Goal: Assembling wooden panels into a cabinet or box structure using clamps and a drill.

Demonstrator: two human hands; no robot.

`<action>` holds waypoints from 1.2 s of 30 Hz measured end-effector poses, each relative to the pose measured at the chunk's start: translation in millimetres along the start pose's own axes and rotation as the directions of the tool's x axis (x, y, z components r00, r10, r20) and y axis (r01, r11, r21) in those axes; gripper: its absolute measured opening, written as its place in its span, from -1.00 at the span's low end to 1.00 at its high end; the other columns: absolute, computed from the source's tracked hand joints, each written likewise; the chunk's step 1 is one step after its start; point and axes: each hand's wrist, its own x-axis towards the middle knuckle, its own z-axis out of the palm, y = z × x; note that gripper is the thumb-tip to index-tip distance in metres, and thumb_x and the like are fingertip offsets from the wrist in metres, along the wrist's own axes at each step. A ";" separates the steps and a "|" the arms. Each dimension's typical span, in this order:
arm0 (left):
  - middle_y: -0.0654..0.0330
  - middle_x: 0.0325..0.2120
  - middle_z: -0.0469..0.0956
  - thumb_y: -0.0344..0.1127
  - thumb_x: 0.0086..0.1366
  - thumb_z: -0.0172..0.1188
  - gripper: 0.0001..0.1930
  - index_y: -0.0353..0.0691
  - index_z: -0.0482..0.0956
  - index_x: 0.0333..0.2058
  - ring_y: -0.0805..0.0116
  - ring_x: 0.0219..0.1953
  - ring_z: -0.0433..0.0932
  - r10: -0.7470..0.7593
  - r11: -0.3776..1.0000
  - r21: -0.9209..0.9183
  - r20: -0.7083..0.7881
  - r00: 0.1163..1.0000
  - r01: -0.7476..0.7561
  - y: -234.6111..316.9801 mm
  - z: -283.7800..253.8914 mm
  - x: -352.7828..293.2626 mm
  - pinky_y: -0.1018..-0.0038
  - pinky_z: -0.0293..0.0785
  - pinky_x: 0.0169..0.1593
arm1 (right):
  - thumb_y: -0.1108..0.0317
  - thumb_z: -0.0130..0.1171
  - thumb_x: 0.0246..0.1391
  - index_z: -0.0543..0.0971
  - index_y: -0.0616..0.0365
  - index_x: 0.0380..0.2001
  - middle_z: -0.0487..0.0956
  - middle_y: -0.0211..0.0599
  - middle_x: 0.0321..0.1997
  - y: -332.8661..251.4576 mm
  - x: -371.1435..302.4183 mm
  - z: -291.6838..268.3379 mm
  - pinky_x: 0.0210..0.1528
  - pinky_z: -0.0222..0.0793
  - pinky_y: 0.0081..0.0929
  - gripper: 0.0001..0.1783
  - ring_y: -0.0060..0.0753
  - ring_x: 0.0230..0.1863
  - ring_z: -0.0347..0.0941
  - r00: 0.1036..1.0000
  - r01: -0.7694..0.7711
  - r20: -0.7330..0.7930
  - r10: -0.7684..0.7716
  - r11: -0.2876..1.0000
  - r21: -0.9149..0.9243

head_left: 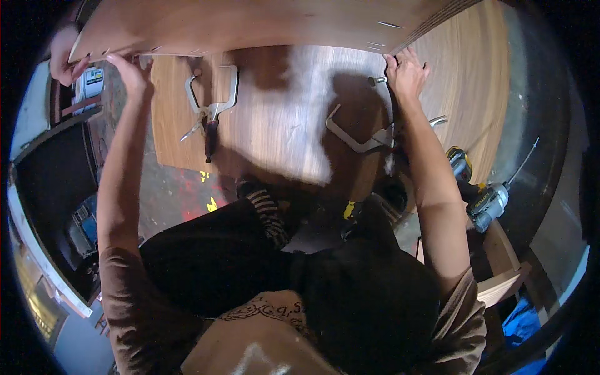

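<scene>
Wood-grain panel beneath outstretched arms, left hand and right hand clamped on brown board

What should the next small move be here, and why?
Probably the left hand and right hand should gently steady the wooden panel: both are at its near edge, a co-worker's hand is at its left end, and the leftmost clamp lies on the board, not fastened to the panel.
</scene>
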 end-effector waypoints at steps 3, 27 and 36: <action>0.18 -0.07 0.56 0.22 0.54 -0.26 -0.39 -0.13 0.43 0.22 0.22 -0.04 0.55 -0.042 0.999 -0.011 0.322 0.946 0.048 -87.2 8.2 -62.2 0.21 0.53 0.03 | 0.01 0.18 0.25 0.73 0.06 -0.10 0.60 -0.34 0.25 -17.2 5.5 -2.3 0.39 0.02 0.36 -0.61 -0.25 0.38 0.39 0.998 -0.057 0.025 0.057 0.998 -0.001; 0.07 -0.19 0.62 -0.25 0.10 0.36 -0.73 -0.18 0.69 -0.21 0.02 -0.10 0.58 0.357 0.821 0.007 0.774 0.523 -0.571 -44.6 336.0 -387.6 0.14 0.50 0.02 | 0.37 0.51 -0.01 0.31 0.45 0.28 0.51 -0.01 0.16 72.3 -258.5 -170.3 0.30 0.29 -0.35 -0.14 -0.23 0.14 0.46 0.441 -0.717 0.020 0.897 0.339 0.609; 0.07 -0.18 0.58 -0.29 0.19 0.28 -0.80 -0.15 0.68 -0.21 0.03 -0.05 0.56 0.470 0.729 0.017 0.714 0.519 -0.684 -7.5 276.7 -402.8 0.17 0.44 0.09 | 0.57 0.41 -0.10 0.60 0.31 0.02 0.66 -0.21 0.04 168.9 -209.6 -136.3 0.28 0.38 -0.27 -0.49 -0.24 0.08 0.57 0.526 -0.431 -0.234 0.818 0.494 0.755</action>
